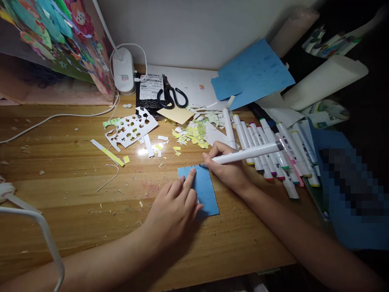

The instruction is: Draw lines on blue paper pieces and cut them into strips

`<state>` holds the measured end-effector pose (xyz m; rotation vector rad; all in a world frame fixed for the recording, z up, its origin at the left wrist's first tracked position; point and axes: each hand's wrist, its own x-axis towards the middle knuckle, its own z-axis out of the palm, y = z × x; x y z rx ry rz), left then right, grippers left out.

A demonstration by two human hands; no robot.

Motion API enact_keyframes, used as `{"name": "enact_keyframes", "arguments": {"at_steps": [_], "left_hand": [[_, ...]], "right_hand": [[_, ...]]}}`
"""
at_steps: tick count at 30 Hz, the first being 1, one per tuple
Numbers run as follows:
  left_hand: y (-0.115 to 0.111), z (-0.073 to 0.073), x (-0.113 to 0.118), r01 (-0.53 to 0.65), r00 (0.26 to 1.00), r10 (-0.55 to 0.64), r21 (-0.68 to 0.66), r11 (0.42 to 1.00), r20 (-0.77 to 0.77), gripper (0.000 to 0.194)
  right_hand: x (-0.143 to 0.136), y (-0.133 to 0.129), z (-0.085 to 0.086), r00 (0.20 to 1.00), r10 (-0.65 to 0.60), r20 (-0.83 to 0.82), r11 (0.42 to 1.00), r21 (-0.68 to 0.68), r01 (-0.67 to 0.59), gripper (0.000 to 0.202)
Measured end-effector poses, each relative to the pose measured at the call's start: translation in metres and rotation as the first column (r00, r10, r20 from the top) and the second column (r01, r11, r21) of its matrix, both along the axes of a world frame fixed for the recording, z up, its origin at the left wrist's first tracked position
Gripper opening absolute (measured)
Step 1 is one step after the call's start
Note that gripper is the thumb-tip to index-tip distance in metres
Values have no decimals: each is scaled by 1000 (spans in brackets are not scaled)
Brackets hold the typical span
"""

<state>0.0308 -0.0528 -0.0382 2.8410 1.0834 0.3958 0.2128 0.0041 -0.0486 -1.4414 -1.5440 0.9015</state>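
A small blue paper card [206, 190] lies flat on the wooden table. My left hand [174, 205] rests on it, index finger stretched toward its top edge and the fingers spread a little, holding nothing. In my right hand [226, 168] is a white marker [249, 153], pinched near its tip, which touches the card's top edge. Small dark marks run along that edge. The marker's dark end points to the right, over a row of other markers [267, 152].
Beyond the card lie green and yellow paper scraps [194, 132], a punched white sheet [130, 127] and black scissors [172, 97]. Larger blue sheets [252, 73] are at the back. A white power strip [123, 73] stands back left; a white cable [45, 227] curves at front left.
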Motion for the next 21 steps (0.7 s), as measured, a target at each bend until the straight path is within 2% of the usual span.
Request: {"name": "enact_keyframes", "arguments": {"at_steps": [21], "left_hand": [[1,1,1,7,1000,-7,15,1000,-11,26]], "right_hand": [[0,-1,1,998,19,65,1000,-1,-19,30]]}}
